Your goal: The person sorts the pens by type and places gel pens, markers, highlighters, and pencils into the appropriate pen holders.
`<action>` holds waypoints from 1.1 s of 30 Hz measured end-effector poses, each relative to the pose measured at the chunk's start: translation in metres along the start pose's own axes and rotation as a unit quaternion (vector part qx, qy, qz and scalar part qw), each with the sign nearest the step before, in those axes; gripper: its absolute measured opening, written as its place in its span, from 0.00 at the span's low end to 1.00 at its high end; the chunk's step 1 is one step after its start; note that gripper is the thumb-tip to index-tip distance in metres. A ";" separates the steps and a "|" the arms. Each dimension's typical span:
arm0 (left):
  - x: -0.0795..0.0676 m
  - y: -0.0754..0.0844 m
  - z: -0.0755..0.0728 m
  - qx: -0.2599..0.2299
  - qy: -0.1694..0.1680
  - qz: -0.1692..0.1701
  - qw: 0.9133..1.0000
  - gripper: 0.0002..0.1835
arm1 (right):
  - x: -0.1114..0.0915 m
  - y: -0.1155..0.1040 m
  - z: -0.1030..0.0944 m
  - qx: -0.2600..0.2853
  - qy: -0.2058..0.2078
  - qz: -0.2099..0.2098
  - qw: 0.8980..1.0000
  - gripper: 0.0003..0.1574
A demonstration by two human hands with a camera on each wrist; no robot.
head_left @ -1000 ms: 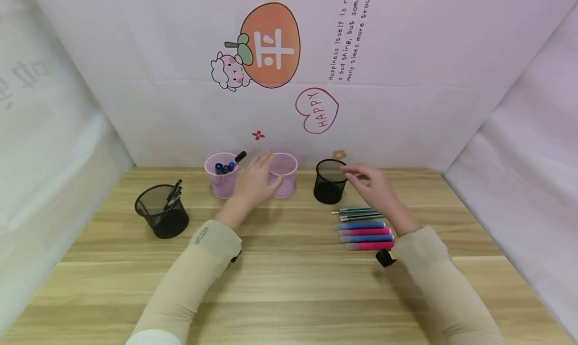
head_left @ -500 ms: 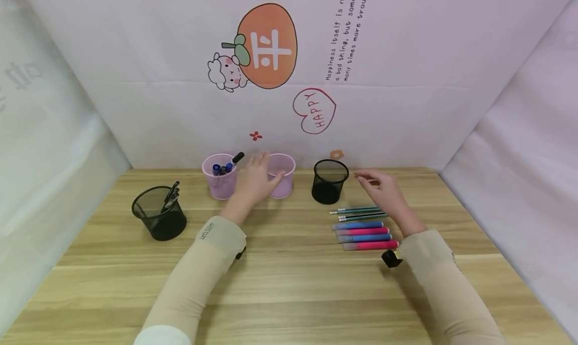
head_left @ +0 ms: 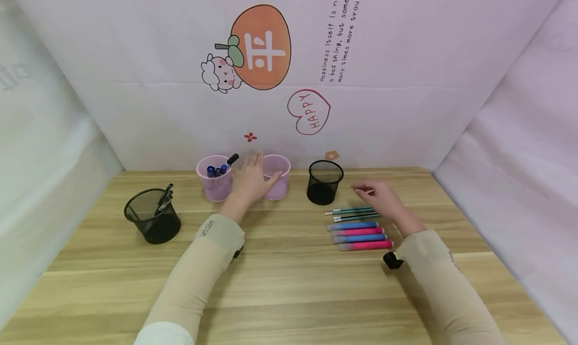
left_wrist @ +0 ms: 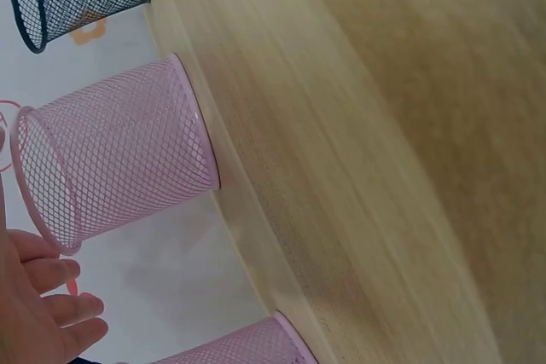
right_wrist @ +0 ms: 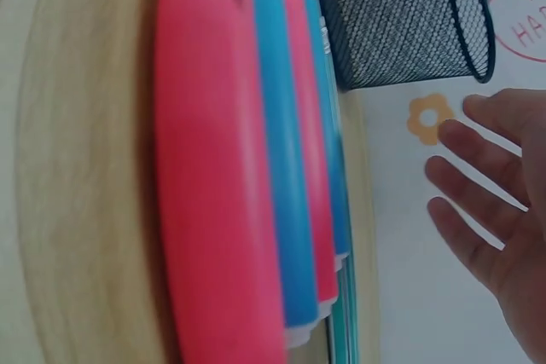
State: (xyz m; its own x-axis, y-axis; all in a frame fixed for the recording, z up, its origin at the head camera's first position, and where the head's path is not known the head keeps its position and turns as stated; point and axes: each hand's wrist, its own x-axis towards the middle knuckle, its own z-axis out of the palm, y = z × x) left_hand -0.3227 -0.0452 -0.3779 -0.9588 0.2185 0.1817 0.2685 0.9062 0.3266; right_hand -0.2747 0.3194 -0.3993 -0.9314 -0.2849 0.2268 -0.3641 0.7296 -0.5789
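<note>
If reaching for eraser-tipped pencils (head_left: 356,217), lower right hand (head_left: 380,196), empty and loosely parted, to mid-shaft, with left hand (head_left: 250,183), spread, empty, beside pink mesh cup (left_wrist: 128,147).

I see a broad lane of bare tabletop (head_left: 293,295) on the near side, hemmed in by the left sleeve (head_left: 198,275) and the right sleeve (head_left: 447,280). Farther in, the left hand (head_left: 250,182) blocks the gap between the pink cup with pens (head_left: 217,189) and the other pink cup (head_left: 280,188). Rightward, a narrow slot stands open before the far black cup (head_left: 322,189), closed behind by the white backdrop (head_left: 171,114). Pencils (head_left: 356,217) and markers (head_left: 361,238) bar the low path just near of the right hand (head_left: 381,197)
</note>
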 end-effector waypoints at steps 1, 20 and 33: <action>0.000 0.000 0.000 0.000 -0.002 -0.002 1.000 0.52 | 0.000 0.002 0.001 -0.004 -0.012 0.000 1.000 0.16; 0.006 -0.009 0.004 -0.026 -0.032 -0.012 0.999 0.62 | 0.002 0.007 -0.001 -0.067 -0.112 0.000 0.991 0.13; 0.009 -0.009 0.007 -0.067 -0.037 -0.043 0.996 0.68 | 0.005 0.009 0.000 -0.079 -0.139 -0.008 0.987 0.11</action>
State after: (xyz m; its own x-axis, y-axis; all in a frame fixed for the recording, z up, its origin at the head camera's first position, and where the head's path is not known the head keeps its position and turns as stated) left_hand -0.3349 -0.0489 -0.3859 -0.9819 0.1719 0.0799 0.1893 0.8678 0.4595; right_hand -0.2823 0.3248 -0.4030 -0.8979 -0.4402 -0.0022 -0.3936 0.8051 -0.4437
